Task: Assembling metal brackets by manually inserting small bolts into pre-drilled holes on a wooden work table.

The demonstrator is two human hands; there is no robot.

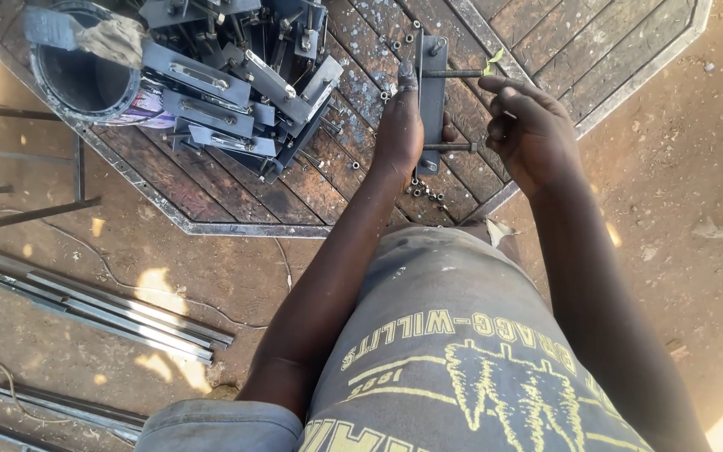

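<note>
The grey steel bracket (432, 100), a long flat bar with two threaded bolts (453, 74) sticking out sideways, stood upright on the checker-plate metal table (211, 180) in front of me. My left hand (401, 125) was clamped around its left edge, fingers pointing away from me and the thumb tucked behind the bar near the lower bolt. My right hand (525, 125) sat just beside it, fingertips pinched together on the end of the upper bolt, where a small pale green scrap (495, 57) showed; whether a nut lay between those fingertips I could not tell. Loose nuts and washers (425, 191) lay scattered on the plate at the foot of the bracket and further up by my left hand. To the left, a heap of similar grey brackets (236, 84) with slots and bolts was piled on the same table, touching a round black bucket (85, 79) with a rag (115, 38) draped over its rim. Off the table, on the dirt floor (696, 226), several lengths of light steel angle (94, 305) lay side by side, and a rusty square-tube frame (31, 159) stood near the table's left corner.
</note>
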